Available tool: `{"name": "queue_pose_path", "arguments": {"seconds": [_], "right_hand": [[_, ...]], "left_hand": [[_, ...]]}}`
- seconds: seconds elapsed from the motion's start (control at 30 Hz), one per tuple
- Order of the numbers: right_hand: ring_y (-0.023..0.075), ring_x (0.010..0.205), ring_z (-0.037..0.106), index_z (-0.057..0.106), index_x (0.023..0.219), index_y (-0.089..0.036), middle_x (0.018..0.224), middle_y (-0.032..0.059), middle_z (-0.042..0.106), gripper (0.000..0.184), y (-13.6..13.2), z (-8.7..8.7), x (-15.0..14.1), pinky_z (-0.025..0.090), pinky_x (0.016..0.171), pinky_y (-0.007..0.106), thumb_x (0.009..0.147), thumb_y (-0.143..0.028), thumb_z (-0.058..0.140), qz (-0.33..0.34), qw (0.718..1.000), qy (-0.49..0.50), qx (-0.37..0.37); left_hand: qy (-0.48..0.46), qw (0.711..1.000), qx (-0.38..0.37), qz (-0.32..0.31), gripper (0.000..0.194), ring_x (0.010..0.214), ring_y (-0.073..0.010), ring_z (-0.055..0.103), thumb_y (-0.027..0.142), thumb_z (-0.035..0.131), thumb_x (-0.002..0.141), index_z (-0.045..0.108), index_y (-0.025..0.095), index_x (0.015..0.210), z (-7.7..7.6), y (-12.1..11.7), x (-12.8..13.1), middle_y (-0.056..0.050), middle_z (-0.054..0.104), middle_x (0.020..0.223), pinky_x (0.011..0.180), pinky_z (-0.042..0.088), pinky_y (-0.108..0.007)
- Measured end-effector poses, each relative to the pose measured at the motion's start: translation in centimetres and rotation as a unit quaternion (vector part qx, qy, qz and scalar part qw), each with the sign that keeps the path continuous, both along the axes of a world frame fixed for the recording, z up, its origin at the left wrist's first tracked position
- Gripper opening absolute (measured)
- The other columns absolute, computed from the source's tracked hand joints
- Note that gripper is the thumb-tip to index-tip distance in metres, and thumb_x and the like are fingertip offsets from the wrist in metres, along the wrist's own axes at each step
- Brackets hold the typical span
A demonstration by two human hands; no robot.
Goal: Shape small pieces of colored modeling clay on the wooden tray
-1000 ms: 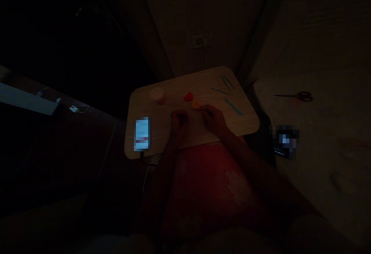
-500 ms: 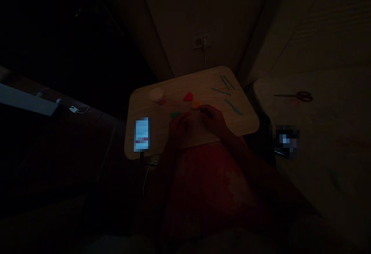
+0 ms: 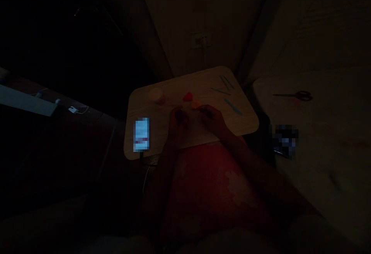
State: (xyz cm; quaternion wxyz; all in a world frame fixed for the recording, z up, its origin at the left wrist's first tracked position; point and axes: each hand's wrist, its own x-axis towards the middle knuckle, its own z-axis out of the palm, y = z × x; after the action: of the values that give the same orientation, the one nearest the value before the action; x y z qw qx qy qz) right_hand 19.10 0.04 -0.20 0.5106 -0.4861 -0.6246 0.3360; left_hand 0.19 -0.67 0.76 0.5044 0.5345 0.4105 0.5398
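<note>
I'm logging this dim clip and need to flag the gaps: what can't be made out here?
Head view:
- left hand: its fingers and the dark hide anything it may hold.
- right hand: too dark to tell whether it touches the orange piece.
- lit screen: pixelated, so its content is unreadable.
- dark object: pixelated, so its kind is unclear.
- teal tool: too dim and small to identify.

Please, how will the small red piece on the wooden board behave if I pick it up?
The small red wedge-shaped lump, probably modelling clay, will likely feel soft and light, given its matte look. It lies flat, so it probably will not roll.
</note>
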Motion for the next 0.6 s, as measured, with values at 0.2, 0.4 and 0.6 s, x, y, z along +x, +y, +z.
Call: {"name": "queue_pose_path", "arguments": {"seconds": [0.2,0.4,0.6], "right_hand": [[0.0225,0.089,0.068,0.074,0.103,-0.023,0.1,0.006,0.076,0.023,0.0,0.4,-0.1,0.052,0.084,0.037,0.086,-0.032,0.061,-0.004,1.0,-0.001,0.001],[0.0209,0.085,0.067,0.074,0.102,-0.023,0.097,0.0055,0.076,0.023,-0.1,0.4,-0.1,0.052,0.081,0.035,0.086,-0.034,0.061,-0.001,1.0,0.01,-0.009],[0.021,0.086,0.068,0.073,0.104,-0.022,0.099,0.0057,0.077,0.024,0.0,0.2,-0.1,0.052,0.081,0.034,0.086,-0.034,0.062,0.003,1.0,0.014,-0.018]], "left_hand": [[0.014,0.999,-0.027,-0.009,0.048,0.057,-0.0105,0.056,0.056,0.071,0.087,0.06,0.022,0.119,0.4,-0.7,0.1,-0.001,0.065,0.082,0.048,0.044,-0.022],[0.055,0.998,-0.027,-0.019,0.041,0.052,-0.009,0.044,0.058,0.063,0.092,0.066,0.018,0.104,0.6,-0.8,0.1,0.003,0.052,0.064,0.046,0.034,-0.021],[0.062,0.998,-0.015,0.013,0.023,0.051,-0.0097,0.041,0.043,0.061,0.091,0.065,0.02,0.096,-0.7,-0.1,-0.4,0.003,0.051,0.063,0.046,0.03,-0.022]]}}
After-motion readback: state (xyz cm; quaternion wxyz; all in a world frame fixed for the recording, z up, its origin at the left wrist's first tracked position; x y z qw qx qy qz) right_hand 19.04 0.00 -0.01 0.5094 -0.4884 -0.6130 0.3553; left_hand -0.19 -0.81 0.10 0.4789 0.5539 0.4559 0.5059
